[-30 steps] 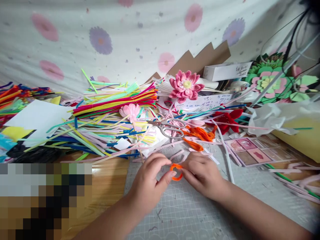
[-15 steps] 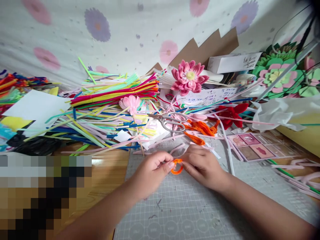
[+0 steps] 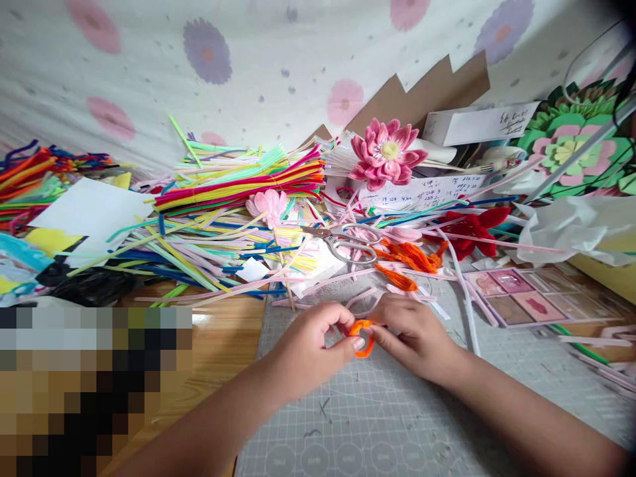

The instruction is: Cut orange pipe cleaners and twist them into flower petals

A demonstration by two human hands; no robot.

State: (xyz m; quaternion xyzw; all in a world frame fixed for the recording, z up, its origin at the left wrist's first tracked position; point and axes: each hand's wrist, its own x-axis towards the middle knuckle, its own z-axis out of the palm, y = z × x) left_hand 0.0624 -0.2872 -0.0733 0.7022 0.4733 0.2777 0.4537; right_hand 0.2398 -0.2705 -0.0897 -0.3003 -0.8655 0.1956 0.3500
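Observation:
An orange pipe cleaner [image 3: 366, 350], bent into a small loop, is pinched between my two hands above the grey cutting mat [image 3: 348, 417]. My left hand [image 3: 318, 344] grips the loop's left side between thumb and fingers. On its upper right, my right hand [image 3: 415, 334] pinches it too, with the thumb and finger meeting at the loop. Just beyond my hands lie several orange bent pipe-cleaner pieces [image 3: 415, 255] and a pair of scissors [image 3: 348, 240]. A pale pink flower bud on a stick [image 3: 268, 207] rests further left.
Bundles of coloured pipe cleaners [image 3: 238, 182] are heaped behind the mat. A pink flower [image 3: 389, 152] and a red flower [image 3: 474, 228] stand among them. To the right lies a makeup palette [image 3: 527, 295]; a white box [image 3: 479, 124] sits at the back.
Both hands have kept hold of the orange loop, which now looks tilted and narrower. The whole scene has shifted slightly right in view.

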